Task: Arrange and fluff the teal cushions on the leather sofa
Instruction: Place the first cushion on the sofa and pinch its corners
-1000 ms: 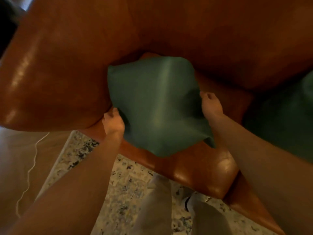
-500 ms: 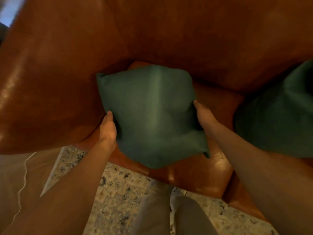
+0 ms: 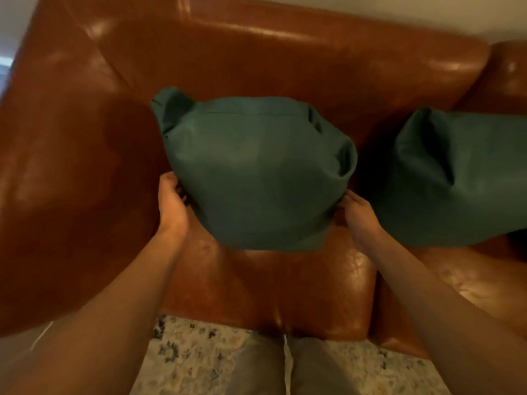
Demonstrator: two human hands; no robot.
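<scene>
Head cam looks down over the leather sofa (image 3: 256,58), which pretty much fills the shot, brown and shiny, with the armrest on the left and the seat edge down near the person's legs. Next biggest are the two teal cushions. The second cushion (image 3: 456,178) sits off to the right, leaning on the backrest, slumped with a deep crease in its top, so I'd say that one hasn't been fluffed yet, though part of it runs out of frame. The near cushion (image 3: 256,172) is up in front of the backrest, and from this angle I can't tell if its bottom edge is touching the seat or just above it. It looks fairly puffed, but its top corners are floppy and folded over. The left hand (image 3: 171,203) grips its lower left side with the fingers curled in behind the fabric, and the right hand (image 3: 358,212) pinches the lower right corner. So my read: mid-fluff on cushion one, nothing properly placed yet. What's left is setting this one against the back and then doing the other. A patterned rug (image 3: 194,352) peeks out at the bottom.
</scene>
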